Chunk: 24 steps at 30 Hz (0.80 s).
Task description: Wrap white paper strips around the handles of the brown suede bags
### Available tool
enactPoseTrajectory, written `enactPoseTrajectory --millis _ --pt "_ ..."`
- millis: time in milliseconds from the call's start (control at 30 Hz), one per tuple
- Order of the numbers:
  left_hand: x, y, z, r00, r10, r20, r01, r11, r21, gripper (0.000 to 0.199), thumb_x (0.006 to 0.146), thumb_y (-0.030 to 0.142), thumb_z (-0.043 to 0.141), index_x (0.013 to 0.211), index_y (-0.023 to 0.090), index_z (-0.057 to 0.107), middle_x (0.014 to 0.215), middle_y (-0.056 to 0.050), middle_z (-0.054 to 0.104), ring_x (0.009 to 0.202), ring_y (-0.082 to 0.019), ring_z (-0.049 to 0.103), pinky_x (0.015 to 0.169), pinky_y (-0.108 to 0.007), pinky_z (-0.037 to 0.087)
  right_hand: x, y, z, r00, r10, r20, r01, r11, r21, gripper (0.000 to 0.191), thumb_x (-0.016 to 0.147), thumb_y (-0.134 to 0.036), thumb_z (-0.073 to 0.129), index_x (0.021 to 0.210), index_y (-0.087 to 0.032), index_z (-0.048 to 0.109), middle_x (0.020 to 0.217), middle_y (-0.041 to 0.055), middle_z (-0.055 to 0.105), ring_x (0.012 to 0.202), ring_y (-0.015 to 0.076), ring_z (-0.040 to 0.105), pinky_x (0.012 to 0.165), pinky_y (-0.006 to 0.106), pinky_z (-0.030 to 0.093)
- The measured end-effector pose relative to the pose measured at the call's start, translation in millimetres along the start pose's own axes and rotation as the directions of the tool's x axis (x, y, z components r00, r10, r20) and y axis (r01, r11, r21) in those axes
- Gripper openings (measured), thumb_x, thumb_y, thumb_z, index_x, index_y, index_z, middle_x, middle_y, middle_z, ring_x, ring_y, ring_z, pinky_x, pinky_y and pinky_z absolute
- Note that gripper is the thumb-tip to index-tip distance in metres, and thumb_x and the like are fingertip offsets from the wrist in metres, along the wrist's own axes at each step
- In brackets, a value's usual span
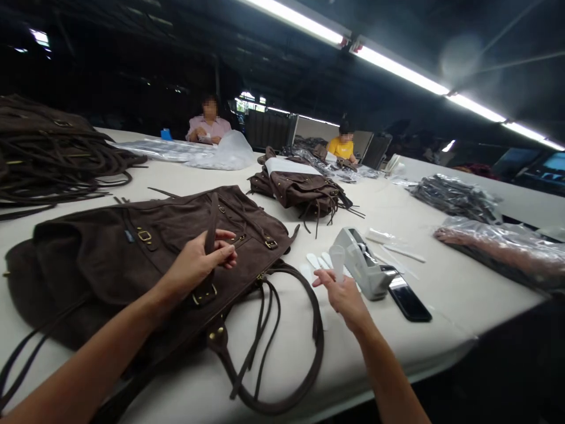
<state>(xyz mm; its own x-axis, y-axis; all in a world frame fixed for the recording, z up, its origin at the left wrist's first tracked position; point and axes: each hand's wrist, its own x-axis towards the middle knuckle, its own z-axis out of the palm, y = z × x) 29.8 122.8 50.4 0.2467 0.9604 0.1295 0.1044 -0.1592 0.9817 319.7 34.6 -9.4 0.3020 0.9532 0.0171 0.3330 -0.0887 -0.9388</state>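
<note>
A dark brown bag with brass buckles lies on the table in front of me, its round handle and thin cords reaching to the right. My left hand is closed around a brown strap, which stands up from the bag. In my right hand, a translucent white paddle-shaped strip is pinched upright between the fingers. Several similar white strips lie on the table just behind that hand. Beside them stands a grey tape dispenser, close to the right hand but apart from it.
Right of the dispenser lies a black phone. More brown bags are stacked behind, others at left. Plastic-wrapped goods line the right side. Two people sit across the white table, whose front edge is near.
</note>
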Motion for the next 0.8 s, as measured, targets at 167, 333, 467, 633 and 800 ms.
enactPoseTrajectory --millis 167,333,467,633,800 --pt "-41.1 33.1 39.1 0.977 0.066 0.203 -0.106 0.976 0.19 0.033 0.083 0.043 0.064 0.104 0.018 0.06 0.072 0.0 0.065 0.064 -0.014 0.061 0.062 -0.024 0.05 -35.9 15.7 -11.2 0.999 0.005 0.039 0.012 0.907 -0.422 0.031 0.08 -0.047 0.064 0.087 -0.017 0.066 0.072 0.0054 0.067 0.071 0.0203 0.062 0.067 0.028 0.041" --pt "-78.9 32.5 73.4 0.835 0.089 0.542 -0.318 0.883 0.346 0.034 0.088 0.041 0.055 0.119 0.027 0.059 0.088 -0.001 0.07 0.074 -0.017 0.064 0.07 -0.026 0.047 -59.8 22.3 14.5 0.989 0.143 -0.048 -0.148 0.851 -0.504 0.031 0.074 -0.03 0.069 0.102 -0.019 0.062 0.071 0.0038 0.065 0.069 0.0206 0.061 0.064 0.027 0.039" --pt "-96.2 17.6 84.8 0.782 -0.111 0.613 -0.324 0.769 0.552 0.034 0.088 0.042 0.055 0.119 0.032 0.062 0.093 -0.003 0.072 0.085 -0.023 0.066 0.076 -0.032 0.045 -51.6 26.4 8.8 0.991 0.125 -0.052 -0.136 0.922 -0.362 0.012 0.068 -0.019 0.065 0.08 -0.018 0.063 0.064 0.0008 0.06 0.062 0.0158 0.055 0.059 0.025 0.036" --pt "-97.8 4.1 88.9 0.719 -0.281 0.636 -0.293 0.707 0.644 0.027 0.083 0.033 0.059 0.107 0.027 0.068 0.104 -0.007 0.069 0.098 -0.028 0.063 0.085 -0.038 0.045 -29.4 27.2 -10.0 0.937 0.282 0.207 -0.334 0.897 0.289 0.021 0.06 -0.029 0.067 0.059 -0.017 0.05 0.047 -0.0072 0.039 0.041 0.0045 0.025 0.041 0.02 0.018" --pt "-88.2 16.9 103.5 0.736 -0.14 0.663 -0.275 0.832 0.481 0.033 0.074 0.036 0.069 0.103 0.022 0.064 0.104 -0.007 0.065 0.096 -0.025 0.061 0.081 -0.032 0.047 -11.4 -4.7 -21.1 0.976 0.16 0.149 -0.218 0.682 0.698 0.041 0.057 -0.037 0.078 0.059 -0.019 0.041 0.045 -0.0111 0.03 0.041 0.0027 0.019 0.039 0.016 0.016"
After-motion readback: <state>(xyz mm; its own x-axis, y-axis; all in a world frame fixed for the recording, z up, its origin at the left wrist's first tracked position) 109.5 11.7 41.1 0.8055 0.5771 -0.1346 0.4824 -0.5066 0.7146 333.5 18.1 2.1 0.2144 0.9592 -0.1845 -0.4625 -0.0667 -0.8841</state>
